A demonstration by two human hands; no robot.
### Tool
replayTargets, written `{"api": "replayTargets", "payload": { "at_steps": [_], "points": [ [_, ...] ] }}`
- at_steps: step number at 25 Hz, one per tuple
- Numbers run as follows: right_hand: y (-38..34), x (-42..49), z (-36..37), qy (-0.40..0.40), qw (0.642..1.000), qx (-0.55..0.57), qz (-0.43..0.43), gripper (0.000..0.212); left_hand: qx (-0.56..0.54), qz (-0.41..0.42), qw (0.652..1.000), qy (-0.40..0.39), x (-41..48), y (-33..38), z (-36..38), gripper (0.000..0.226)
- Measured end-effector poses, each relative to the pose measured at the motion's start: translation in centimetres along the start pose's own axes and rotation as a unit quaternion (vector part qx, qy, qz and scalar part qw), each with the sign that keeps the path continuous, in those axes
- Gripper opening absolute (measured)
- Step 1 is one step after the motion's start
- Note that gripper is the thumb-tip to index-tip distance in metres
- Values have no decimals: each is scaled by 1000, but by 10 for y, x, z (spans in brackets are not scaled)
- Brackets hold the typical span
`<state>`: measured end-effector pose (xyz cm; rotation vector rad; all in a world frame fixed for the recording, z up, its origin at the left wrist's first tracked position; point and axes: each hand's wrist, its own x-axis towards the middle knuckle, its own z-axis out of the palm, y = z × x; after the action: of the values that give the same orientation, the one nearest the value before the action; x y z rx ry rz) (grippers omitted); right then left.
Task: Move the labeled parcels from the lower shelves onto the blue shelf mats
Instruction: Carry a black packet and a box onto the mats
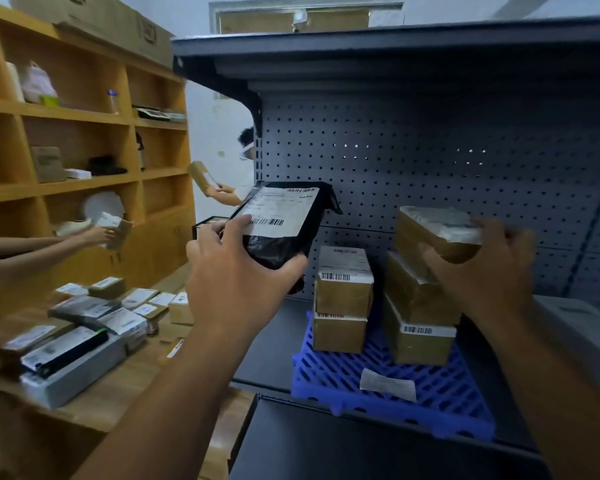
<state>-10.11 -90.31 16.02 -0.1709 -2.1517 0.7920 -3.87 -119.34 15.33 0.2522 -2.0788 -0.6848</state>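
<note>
My left hand [236, 271] grips a black plastic parcel [284, 233] with a white barcode label, held up left of the blue shelf mat [395, 386]. My right hand [482, 268] holds a brown box [437, 233] with a white label at the top of the right-hand stack [420, 320] of brown labeled boxes on the mat. A second stack of two brown boxes [342, 299] stands on the mat's back left. A loose white label [388, 384] lies on the mat's front.
The mat lies on a dark metal shelf [274, 344] with a pegboard back [430, 168] and another shelf above. Left, a wooden table [111, 396] carries several labeled parcels. Wooden cubby shelves [84, 133] stand behind it. Other people's hands [97, 235] hold parcels there.
</note>
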Motion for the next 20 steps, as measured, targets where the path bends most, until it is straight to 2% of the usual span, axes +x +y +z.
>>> {"api": "replayTargets", "payload": {
  "at_steps": [20],
  "points": [
    [11, 14, 24, -47, 999, -16, 4, 91, -8, -23, 1000, -2, 6, -2, 30, 95]
  ]
}}
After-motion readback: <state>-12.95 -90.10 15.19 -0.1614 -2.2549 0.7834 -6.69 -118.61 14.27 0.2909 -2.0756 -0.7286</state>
